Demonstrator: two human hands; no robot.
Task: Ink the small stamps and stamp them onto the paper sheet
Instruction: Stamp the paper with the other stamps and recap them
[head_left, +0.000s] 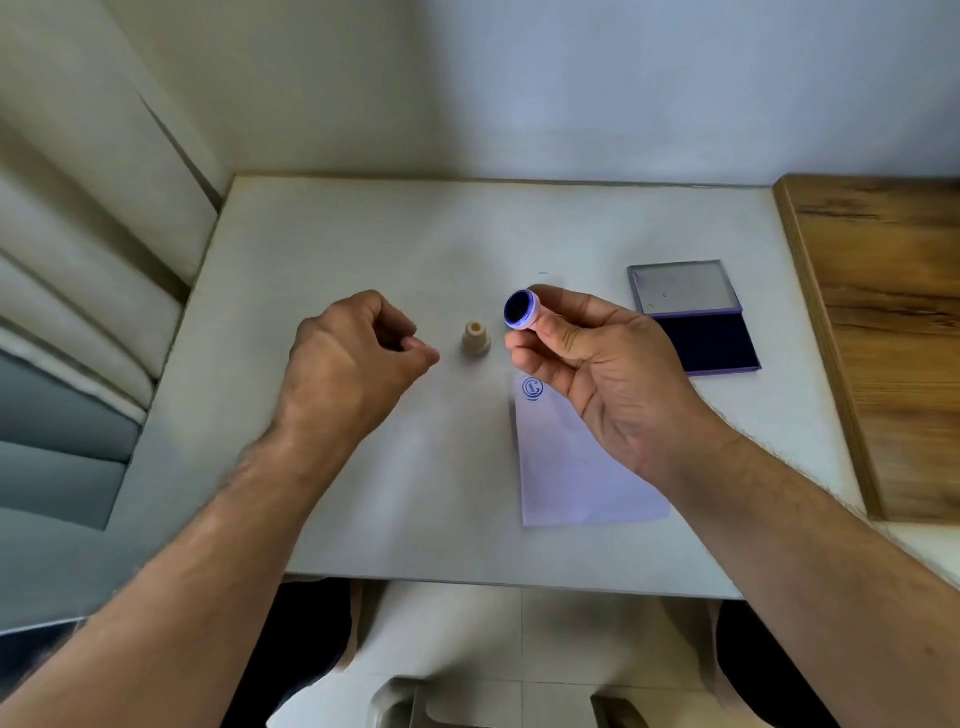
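My right hand (597, 364) pinches a small round stamp (521, 310) above the table, its dark blue inked face turned up toward me. A second small stamp (476, 339), beige, stands upright on the white table (363, 249) between my hands. My left hand (358, 353) hovers just left of it with loosely curled fingers and holds nothing. A white paper sheet (571, 467) lies under my right wrist and carries one blue round print (532, 388) near its top left corner. The open ink pad (698, 317) sits to the right, lid up and dark blue pad facing me.
A wooden board (893, 332) borders the table on the right. A cushioned seat back (78, 312) lines the left side. The wall stands behind the table, and the floor shows below the near edge.
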